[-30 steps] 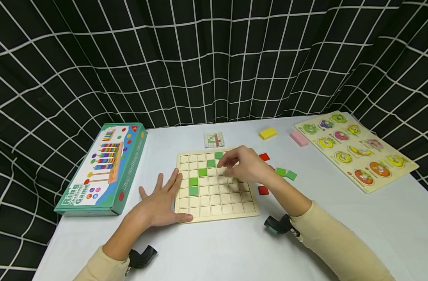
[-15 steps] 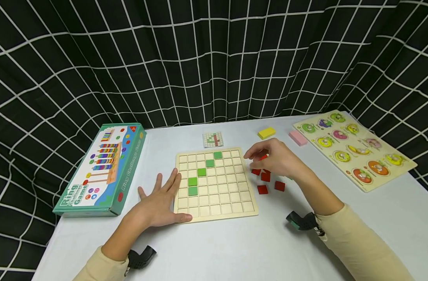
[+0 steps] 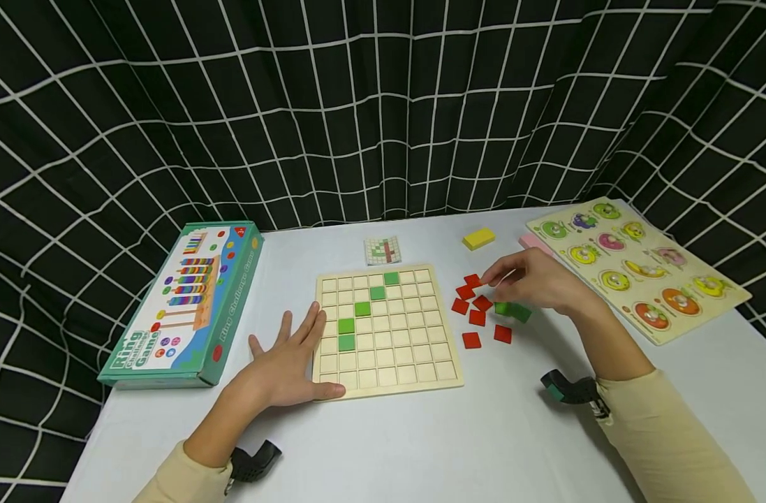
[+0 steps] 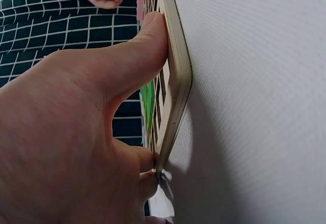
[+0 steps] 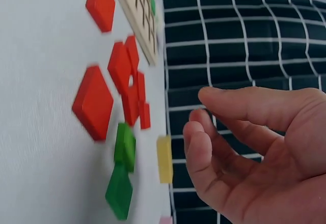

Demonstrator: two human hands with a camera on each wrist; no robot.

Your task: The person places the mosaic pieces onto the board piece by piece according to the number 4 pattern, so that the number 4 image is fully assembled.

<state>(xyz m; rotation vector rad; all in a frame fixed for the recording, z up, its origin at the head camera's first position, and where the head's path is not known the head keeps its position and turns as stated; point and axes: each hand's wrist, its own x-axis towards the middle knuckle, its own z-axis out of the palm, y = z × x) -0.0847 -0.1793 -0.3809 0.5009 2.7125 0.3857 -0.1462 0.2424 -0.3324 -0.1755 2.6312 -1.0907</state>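
A wooden grid board (image 3: pixel 414 353) lies in the middle of the white table with several green tiles (image 3: pixel 346 334) set in a diagonal run. My left hand (image 3: pixel 291 353) lies flat at the board's left edge; in the left wrist view its thumb (image 4: pixel 140 61) presses against the board's rim (image 4: pixel 177 89). My right hand (image 3: pixel 502 279) hovers right of the board over two loose green tiles (image 3: pixel 512 311), beside several loose red tiles (image 3: pixel 477 318). In the right wrist view the right hand (image 5: pixel 196 113) has loosely curled fingers and holds nothing above the red tiles (image 5: pixel 94 102) and green tiles (image 5: pixel 124 147).
A small pattern card (image 3: pixel 383 250) lies behind the board. A yellow block (image 3: pixel 479 238) and a partly hidden pink block (image 3: pixel 528 240) sit further back. A ring game box (image 3: pixel 181 300) lies at the left, a fruit peg puzzle (image 3: pixel 640 269) at the right. Checked curtain surrounds the table.
My right hand has left the board and moved right, over the loose red and green tiles. The left hand and the board have stayed put.
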